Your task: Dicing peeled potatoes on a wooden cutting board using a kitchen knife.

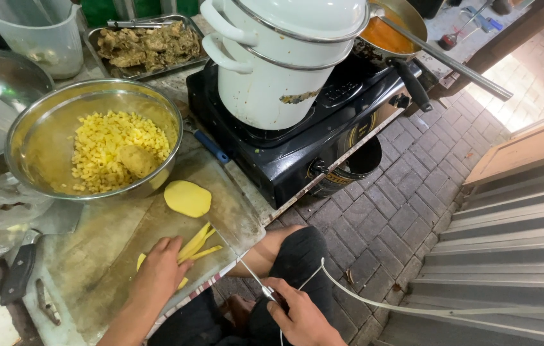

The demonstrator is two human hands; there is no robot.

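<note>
My left hand (160, 269) presses down on yellow potato strips (196, 243) lying on a worn wooden cutting board (118, 237). My right hand (297, 314) grips the handle of a thin knife (241, 261), whose blade reaches toward the strips. A flat potato slice (187, 198) lies on the board just beyond them. A steel bowl (35, 138) at the upper left holds diced potato (102, 150) and a peeled potato piece (136, 160).
A black gas stove (304, 138) carries a white stacked steamer pot (285, 57) and a pan of orange sauce (387, 35). A tray of cooked meat (147, 46), a plastic jug (41, 32) and a cleaver (25, 259) lie around. Brick floor (400, 211) and metal steps (509, 256) are right.
</note>
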